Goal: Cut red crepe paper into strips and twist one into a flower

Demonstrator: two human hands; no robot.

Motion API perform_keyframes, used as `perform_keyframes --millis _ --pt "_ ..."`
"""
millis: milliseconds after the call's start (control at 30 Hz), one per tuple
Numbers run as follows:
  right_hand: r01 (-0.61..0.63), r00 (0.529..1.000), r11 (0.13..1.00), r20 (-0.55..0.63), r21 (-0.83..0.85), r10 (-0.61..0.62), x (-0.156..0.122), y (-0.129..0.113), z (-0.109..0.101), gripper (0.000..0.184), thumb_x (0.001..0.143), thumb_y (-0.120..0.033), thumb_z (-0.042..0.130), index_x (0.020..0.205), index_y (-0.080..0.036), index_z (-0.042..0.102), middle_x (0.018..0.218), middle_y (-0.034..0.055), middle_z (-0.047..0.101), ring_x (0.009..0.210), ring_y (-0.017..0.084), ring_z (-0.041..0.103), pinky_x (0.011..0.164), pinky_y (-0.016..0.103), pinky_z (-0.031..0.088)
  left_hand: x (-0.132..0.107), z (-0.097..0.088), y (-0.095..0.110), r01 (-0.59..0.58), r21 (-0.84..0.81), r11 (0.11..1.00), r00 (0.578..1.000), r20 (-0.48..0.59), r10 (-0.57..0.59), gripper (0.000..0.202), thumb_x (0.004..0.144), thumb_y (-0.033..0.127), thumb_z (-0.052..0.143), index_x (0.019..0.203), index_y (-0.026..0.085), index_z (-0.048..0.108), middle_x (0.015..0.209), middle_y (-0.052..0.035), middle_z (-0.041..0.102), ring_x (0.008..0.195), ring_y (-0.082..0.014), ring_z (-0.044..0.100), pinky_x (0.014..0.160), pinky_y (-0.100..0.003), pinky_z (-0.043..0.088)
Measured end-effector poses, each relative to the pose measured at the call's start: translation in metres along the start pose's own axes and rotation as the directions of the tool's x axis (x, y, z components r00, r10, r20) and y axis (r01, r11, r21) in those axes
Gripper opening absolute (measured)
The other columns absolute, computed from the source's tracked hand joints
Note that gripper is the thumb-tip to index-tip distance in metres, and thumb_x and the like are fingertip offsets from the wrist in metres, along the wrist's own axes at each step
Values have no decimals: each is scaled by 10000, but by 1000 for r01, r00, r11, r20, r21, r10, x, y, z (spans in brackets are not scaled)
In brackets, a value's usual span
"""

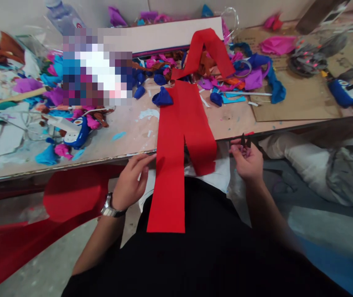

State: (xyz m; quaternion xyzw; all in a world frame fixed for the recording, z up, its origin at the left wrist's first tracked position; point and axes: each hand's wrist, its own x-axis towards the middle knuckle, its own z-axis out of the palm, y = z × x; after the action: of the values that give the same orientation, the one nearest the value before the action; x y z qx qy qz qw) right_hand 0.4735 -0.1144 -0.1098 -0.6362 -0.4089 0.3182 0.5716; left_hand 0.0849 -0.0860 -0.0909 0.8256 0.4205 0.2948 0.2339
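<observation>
A long red strip (172, 165), which looks like fabric or crepe paper, runs from the worktable down over my lap. Its near end is cut straight. A second fold of the strip hangs over the table edge beside it. My left hand (132, 181), with a watch on the wrist, has its fingers stretched out, the fingertips at the strip's left edge. To the right of the strip, at the table edge, my right hand (248, 161) is closed around small snips (245, 142). Their two dark pointed blades stick up; the handles are mostly hidden by my fingers.
Coloured scraps (164, 66) and a long pale board (170, 35) lie along the table's back. Blue-and-white objects (76, 131) stand left and another (345, 91) right, near flat cardboard (297, 101). Red material (74, 189) hangs below the table at left. Part of the view is pixelated.
</observation>
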Motion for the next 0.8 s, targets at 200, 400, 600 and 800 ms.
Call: perform_keyframes --millis 200,400,600,800 --pt "-402 886 820 399 408 236 -31 -41 31 505 977 -667 586 1040 -194 752 714 -11 465 522 97 274 494 292 286 -4 16 5 330 -289 899 943 66 -325 614 1041 373 631 1613 252 443 1003 -47 723 785 -143 701 738 -269 615" --pt "-679 691 591 653 436 312 -48 -43 75 290 1002 -417 661 1146 -181 748 787 -7 466 641 112 385 600 279 348 -6 36 4 396 -552 734 916 181 -358 713 1007 419 700 1633 291 386 1029 -82 747 858 -202 769 759 -347 685" --pt "-750 621 520 705 410 341 -50 -37 82 333 1022 -451 657 1153 -171 782 826 -1 464 689 110 374 608 253 353 -10 41 8 416 -623 663 903 197 -382 685 994 407 726 1604 306 432 1257 -129 747 900 -213 798 719 -335 710" --pt "-717 663 563 652 411 367 -55 -34 88 367 880 -384 848 1205 -223 791 918 3 513 755 99 437 593 225 338 -12 49 15 387 -651 652 913 172 -370 454 994 358 724 1427 259 635 1518 -159 627 791 -127 754 557 -194 617"
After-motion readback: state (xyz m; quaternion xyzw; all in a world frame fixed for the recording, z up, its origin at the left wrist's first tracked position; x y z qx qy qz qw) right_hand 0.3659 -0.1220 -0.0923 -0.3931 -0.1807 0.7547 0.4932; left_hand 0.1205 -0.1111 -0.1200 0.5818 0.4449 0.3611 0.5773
